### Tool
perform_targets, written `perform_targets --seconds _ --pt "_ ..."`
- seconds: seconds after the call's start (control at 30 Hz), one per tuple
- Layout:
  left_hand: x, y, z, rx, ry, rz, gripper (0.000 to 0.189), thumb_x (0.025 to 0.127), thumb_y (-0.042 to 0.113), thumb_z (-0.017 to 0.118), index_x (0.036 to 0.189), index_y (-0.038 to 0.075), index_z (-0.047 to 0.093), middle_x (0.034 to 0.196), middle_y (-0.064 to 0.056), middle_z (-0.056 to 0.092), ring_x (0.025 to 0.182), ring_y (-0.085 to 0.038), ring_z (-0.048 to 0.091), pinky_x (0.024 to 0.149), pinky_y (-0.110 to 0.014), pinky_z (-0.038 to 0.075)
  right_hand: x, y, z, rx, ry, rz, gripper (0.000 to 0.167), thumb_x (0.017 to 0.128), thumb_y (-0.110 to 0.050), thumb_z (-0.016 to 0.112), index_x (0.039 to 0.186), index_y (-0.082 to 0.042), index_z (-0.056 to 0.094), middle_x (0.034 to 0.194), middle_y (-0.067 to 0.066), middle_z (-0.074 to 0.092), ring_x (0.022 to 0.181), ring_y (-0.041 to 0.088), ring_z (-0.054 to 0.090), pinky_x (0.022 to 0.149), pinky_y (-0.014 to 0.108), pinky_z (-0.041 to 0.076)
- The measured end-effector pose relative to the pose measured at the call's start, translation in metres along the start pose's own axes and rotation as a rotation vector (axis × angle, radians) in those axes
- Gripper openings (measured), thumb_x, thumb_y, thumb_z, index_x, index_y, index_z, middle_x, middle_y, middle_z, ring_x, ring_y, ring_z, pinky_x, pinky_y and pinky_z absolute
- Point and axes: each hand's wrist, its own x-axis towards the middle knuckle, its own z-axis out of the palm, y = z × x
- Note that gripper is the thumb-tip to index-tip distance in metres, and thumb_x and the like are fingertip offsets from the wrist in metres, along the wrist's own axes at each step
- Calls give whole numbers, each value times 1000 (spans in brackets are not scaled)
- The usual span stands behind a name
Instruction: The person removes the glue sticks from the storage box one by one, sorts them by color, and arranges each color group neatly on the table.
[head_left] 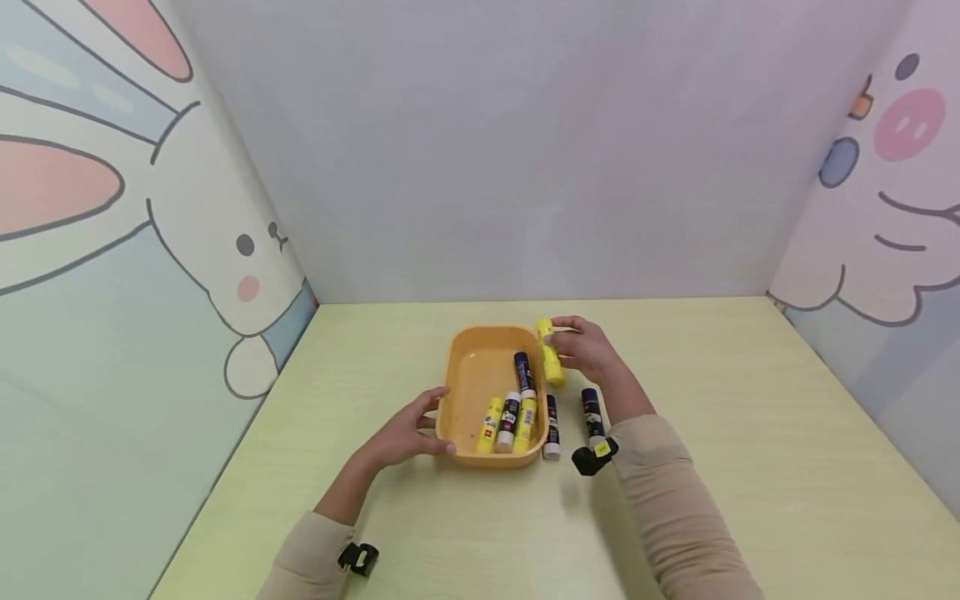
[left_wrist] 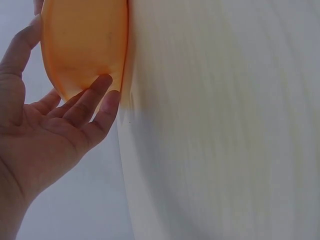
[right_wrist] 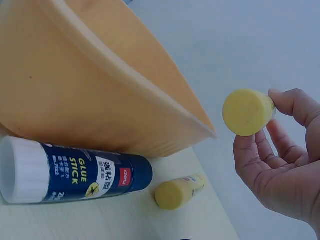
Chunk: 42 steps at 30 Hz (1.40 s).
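Note:
My right hand [head_left: 588,348] pinches a yellow glue stick [head_left: 548,346] between thumb and fingers, just off the right rim of an orange plastic bin [head_left: 468,375]. In the right wrist view the held stick's round yellow end [right_wrist: 245,114] faces the camera, clear of the table. My left hand [head_left: 405,433] rests spread against the bin's left side, its fingertips [left_wrist: 104,82] touching the wall. Inside the bin lie yellow glue sticks [head_left: 490,425] and dark blue ones with white caps [head_left: 508,423], gathered toward the front and right.
Beside the bin's right wall lies a dark blue glue stick [head_left: 552,429]. Farther right, another dark blue one [head_left: 592,414] lies near the right wrist. A second yellow glue stick [right_wrist: 177,192] is on the table below the right hand. Walls with cartoon drawings enclose the pale table [head_left: 375,350].

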Motion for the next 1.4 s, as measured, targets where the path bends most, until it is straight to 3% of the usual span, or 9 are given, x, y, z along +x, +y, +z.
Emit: perform_targets --seconds 0.37,0.7,1.1,1.4 --pt "1 -3 -1 2 -10 3 91 72 22 81 146 16 28 144 -12 32 113 -31 51 80 -42 51 2 8 -24 -14 65 15 50 91 -9 57 135 0 35 121 22 47 94 24 59 77 33 52" --pt "-1 -2 -2 -6 -6 7 92 73 21 81 146 15 27 144 -12 31 112 -31 52 80 -42 51 1 10 -41 12 138 112 51 92 -9 55 139 -5 34 126 17 44 98 23 52 77 34 48" --pt "1 -2 -1 -25 -14 5 91 73 19 81 146 16 26 143 -12 32 112 -30 52 79 -40 52 7 16 -60 26 136 153 56 95 -11 51 143 1 25 138 21 33 115 32 43 81 33 47" --pt "2 -2 -2 -32 -23 4 91 73 19 81 146 16 26 143 -13 31 111 -30 53 78 -40 52 21 28 -67 -52 170 175 52 93 -13 55 137 5 35 127 19 42 96 22 52 76 30 49"
